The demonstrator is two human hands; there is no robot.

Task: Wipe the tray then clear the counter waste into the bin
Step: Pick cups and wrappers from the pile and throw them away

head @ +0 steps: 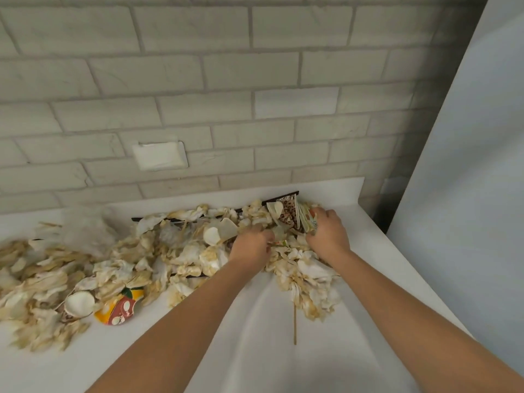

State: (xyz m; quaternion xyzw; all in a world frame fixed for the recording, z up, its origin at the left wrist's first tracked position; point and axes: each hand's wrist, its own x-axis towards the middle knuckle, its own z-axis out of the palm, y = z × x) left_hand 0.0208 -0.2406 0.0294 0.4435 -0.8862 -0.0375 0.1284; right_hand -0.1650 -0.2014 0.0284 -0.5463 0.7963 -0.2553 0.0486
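A heap of stained crumpled napkins [175,259] and paper cups covers a dark tray [283,197], of which only thin black edges show. My right hand [329,234] grips a bunch of crushed patterned paper cups [295,215] at the heap's far right. My left hand [251,246] digs into the waste beside it, fingers curled round crumpled paper. A yellow and red cup [119,307] and a white-lined cup [78,304] lie at the front left. No bin is in view.
The white counter [255,336] ends at a brick wall [226,95] behind and a pale panel [467,194] on the right. A wooden stick [295,324] lies near the front. A white socket plate [160,156] sits on the wall.
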